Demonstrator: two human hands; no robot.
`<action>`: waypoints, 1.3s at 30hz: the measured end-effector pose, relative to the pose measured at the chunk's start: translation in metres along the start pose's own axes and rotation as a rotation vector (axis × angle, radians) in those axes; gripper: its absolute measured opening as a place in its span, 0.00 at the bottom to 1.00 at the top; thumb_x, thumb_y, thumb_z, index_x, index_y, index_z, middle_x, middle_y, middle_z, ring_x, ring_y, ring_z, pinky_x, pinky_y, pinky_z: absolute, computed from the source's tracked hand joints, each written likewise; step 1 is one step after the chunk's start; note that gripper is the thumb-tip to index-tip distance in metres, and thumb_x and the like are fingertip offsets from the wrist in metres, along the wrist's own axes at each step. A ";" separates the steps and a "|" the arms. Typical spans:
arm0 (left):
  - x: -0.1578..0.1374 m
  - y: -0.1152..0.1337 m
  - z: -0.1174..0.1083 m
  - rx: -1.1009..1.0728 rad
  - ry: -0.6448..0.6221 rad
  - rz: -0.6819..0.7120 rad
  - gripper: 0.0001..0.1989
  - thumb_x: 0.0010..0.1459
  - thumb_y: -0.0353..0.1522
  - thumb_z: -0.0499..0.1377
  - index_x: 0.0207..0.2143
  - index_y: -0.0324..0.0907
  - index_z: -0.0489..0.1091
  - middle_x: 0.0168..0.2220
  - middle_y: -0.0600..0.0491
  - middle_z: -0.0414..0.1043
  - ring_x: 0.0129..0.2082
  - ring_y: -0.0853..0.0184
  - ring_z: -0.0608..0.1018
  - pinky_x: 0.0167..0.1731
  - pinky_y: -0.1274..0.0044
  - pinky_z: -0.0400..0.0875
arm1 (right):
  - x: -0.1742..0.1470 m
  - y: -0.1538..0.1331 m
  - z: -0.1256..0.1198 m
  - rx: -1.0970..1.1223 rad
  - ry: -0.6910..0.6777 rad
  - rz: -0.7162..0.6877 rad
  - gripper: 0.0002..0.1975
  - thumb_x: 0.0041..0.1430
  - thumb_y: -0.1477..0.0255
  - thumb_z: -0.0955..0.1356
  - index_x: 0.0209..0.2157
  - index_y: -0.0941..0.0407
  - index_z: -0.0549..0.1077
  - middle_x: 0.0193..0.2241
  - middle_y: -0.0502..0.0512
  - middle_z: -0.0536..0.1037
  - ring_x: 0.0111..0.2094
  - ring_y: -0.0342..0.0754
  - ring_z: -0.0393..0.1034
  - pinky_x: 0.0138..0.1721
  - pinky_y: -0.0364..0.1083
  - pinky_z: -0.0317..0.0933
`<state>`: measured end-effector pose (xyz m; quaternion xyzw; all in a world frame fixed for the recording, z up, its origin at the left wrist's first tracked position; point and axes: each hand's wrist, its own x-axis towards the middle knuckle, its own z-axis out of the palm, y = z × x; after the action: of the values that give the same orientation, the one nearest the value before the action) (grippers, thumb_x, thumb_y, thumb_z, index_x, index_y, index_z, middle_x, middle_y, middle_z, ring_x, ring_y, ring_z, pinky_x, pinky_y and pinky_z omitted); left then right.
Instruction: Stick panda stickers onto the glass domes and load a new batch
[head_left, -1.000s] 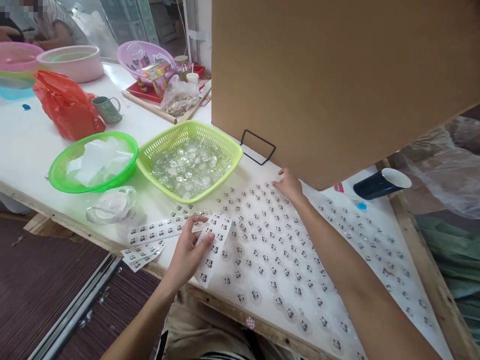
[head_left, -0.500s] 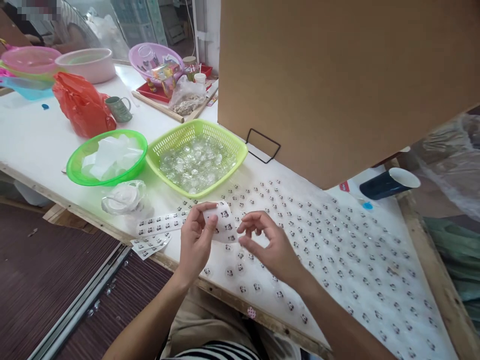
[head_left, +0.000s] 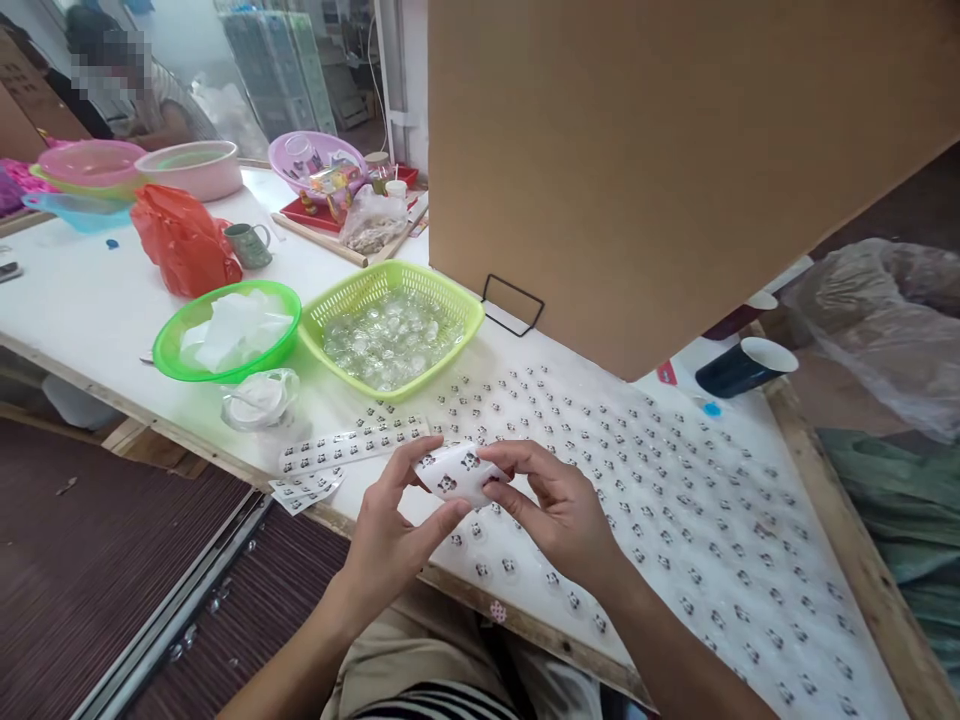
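A curved white sticker sheet (head_left: pixel 459 474) printed with small pandas is held above the table's near edge. My left hand (head_left: pixel 401 520) grips its left end between thumb and fingers. At the right end, the thumb and fingers of my right hand (head_left: pixel 559 515) are closed on the same sheet. More panda sticker strips (head_left: pixel 352 446) lie flat to the left of my hands, with small pieces (head_left: pixel 307 488) at the edge. Many clear round pieces with panda prints (head_left: pixel 660 500) cover the table on the right.
Beyond my hands stands a yellow-green basket (head_left: pixel 319 350) of clear discs. Left of it are a green bowl (head_left: pixel 169 350) with white sheets and a clear bag (head_left: pixel 259 400). A large cardboard panel (head_left: pixel 637 180) blocks the back right; a dark cup (head_left: pixel 742 368) lies there. Another person (head_left: pixel 161 105) sits far left.
My right hand has moved onto the sheet and now grips its right end. The sheet has turned and bowed between both hands. The view has shifted slightly.
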<state>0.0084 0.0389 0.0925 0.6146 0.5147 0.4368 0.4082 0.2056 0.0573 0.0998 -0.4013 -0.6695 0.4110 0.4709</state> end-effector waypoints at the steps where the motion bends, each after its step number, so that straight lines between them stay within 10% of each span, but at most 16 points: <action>1: -0.001 0.002 -0.001 0.008 -0.009 0.002 0.25 0.57 0.38 0.65 0.56 0.49 0.66 0.53 0.48 0.71 0.46 0.60 0.75 0.43 0.73 0.72 | -0.001 -0.002 0.000 -0.013 -0.032 -0.005 0.11 0.62 0.71 0.69 0.46 0.47 0.75 0.39 0.52 0.78 0.37 0.46 0.72 0.39 0.45 0.68; 13: -0.003 0.016 -0.005 0.088 -0.053 -0.038 0.11 0.56 0.39 0.65 0.28 0.41 0.75 0.23 0.54 0.74 0.24 0.67 0.71 0.25 0.79 0.61 | -0.011 -0.017 -0.010 -0.041 0.015 -0.178 0.10 0.60 0.75 0.70 0.41 0.48 0.79 0.28 0.49 0.80 0.25 0.44 0.74 0.26 0.43 0.69; 18: -0.002 0.018 -0.034 0.055 -0.501 -0.144 0.18 0.60 0.45 0.59 0.31 0.40 0.77 0.22 0.53 0.73 0.22 0.68 0.70 0.22 0.80 0.60 | -0.017 -0.018 -0.015 0.052 0.007 -0.273 0.17 0.60 0.82 0.68 0.45 0.46 0.79 0.30 0.50 0.79 0.25 0.42 0.73 0.26 0.43 0.69; 23: 0.008 0.033 -0.058 0.081 -0.396 0.086 0.27 0.63 0.53 0.50 0.50 0.46 0.75 0.42 0.45 0.76 0.41 0.59 0.76 0.44 0.69 0.70 | -0.023 -0.035 -0.016 0.399 -0.267 -0.129 0.12 0.63 0.78 0.68 0.43 0.49 0.80 0.30 0.51 0.78 0.23 0.40 0.73 0.22 0.40 0.68; 27: 0.014 0.043 -0.043 0.013 -0.556 0.173 0.26 0.63 0.51 0.52 0.57 0.50 0.70 0.57 0.44 0.68 0.59 0.53 0.68 0.60 0.60 0.61 | -0.023 -0.042 -0.009 0.602 -0.309 0.022 0.04 0.61 0.72 0.70 0.37 0.53 0.80 0.27 0.51 0.78 0.20 0.40 0.73 0.17 0.37 0.66; 32: 0.023 0.047 -0.033 0.107 -0.270 0.213 0.21 0.65 0.42 0.56 0.59 0.51 0.67 0.62 0.46 0.62 0.64 0.55 0.62 0.63 0.61 0.55 | -0.020 -0.036 -0.006 0.689 -0.256 0.213 0.07 0.56 0.68 0.74 0.34 0.55 0.76 0.21 0.47 0.74 0.17 0.41 0.71 0.14 0.37 0.64; 36: 0.029 0.051 -0.026 -0.093 -0.634 0.098 0.16 0.62 0.41 0.59 0.50 0.46 0.73 0.47 0.46 0.75 0.49 0.56 0.76 0.49 0.66 0.72 | -0.019 -0.033 -0.006 0.715 -0.276 0.192 0.09 0.56 0.66 0.74 0.33 0.55 0.74 0.22 0.47 0.74 0.18 0.42 0.73 0.15 0.38 0.64; 39: 0.029 0.049 -0.019 -0.251 -0.674 -0.052 0.17 0.56 0.42 0.65 0.44 0.44 0.75 0.36 0.48 0.78 0.35 0.62 0.78 0.33 0.74 0.74 | -0.020 -0.029 -0.007 0.713 -0.257 0.129 0.05 0.59 0.68 0.72 0.35 0.54 0.75 0.25 0.48 0.74 0.18 0.42 0.73 0.15 0.38 0.64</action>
<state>0.0061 0.0615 0.1475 0.6558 0.3093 0.2589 0.6381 0.2127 0.0297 0.1224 -0.1989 -0.5117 0.6936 0.4664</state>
